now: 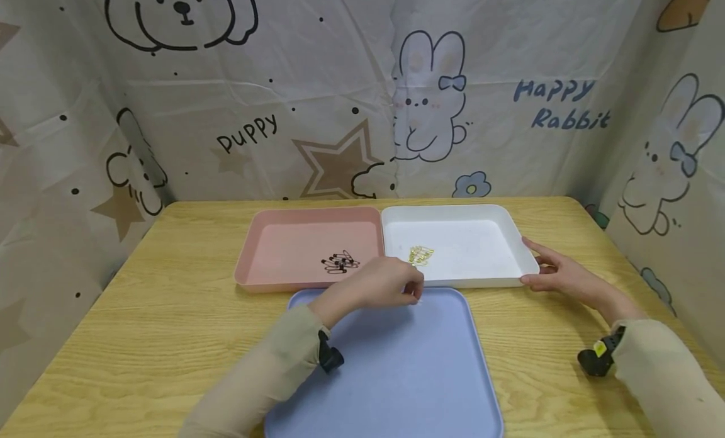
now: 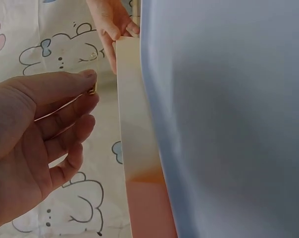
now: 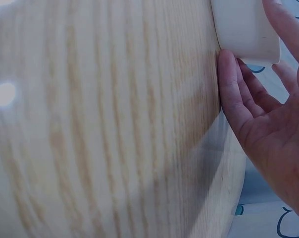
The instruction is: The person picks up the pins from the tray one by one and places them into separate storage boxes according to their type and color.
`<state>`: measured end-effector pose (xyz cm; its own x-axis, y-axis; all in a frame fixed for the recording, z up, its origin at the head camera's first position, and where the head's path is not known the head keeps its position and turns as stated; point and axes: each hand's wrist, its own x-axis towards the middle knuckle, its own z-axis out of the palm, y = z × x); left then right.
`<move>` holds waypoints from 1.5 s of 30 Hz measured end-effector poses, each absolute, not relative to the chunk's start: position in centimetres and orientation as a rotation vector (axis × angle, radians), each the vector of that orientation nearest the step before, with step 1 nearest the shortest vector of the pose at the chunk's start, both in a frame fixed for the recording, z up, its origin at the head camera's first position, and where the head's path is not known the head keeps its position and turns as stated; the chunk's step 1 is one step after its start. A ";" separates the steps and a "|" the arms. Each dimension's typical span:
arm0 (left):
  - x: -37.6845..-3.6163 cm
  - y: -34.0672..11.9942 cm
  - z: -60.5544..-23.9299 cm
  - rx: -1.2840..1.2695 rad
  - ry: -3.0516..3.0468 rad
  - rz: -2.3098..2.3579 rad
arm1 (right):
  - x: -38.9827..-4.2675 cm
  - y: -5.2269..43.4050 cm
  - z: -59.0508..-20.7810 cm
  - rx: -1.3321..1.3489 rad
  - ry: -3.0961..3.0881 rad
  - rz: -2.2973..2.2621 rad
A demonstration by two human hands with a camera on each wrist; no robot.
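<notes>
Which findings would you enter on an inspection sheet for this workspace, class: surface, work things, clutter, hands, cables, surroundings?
Surface: wooden table, pale grain.
Work things: pink tray holding black clips; white tray holding gold clips; blue tray nearest the person, bare where visible.
Clutter: nothing seen.
Hands: left hand pinches a small gold clip over the blue tray's far edge; right hand touches the white tray's near right corner.
Cables: nothing seen; black wrist cameras on both arms.
Surroundings: cartoon curtain with puppy and rabbit prints on three sides.
</notes>
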<state>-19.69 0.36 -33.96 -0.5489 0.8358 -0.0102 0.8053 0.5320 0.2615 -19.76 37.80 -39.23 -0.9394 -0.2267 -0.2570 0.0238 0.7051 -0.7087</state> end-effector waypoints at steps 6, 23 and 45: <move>-20.5 1.3 -33.6 1.419 2.687 0.329 | -19.7 37.9 -39.3 -0.166 2.616 -1.042; -24.7 3.9 -34.2 1.093 2.798 0.503 | -19.8 37.8 -39.5 -0.151 2.582 -1.097; -27.9 4.4 -38.1 0.737 2.783 0.570 | -19.8 37.8 -39.2 -0.139 2.589 -1.084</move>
<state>-27.91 4.39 -38.07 -0.8538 0.5112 -0.0986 0.4312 0.8006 0.4161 -19.83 37.77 -39.22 -0.9408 -0.2145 -0.2626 0.0367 0.7055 -0.7077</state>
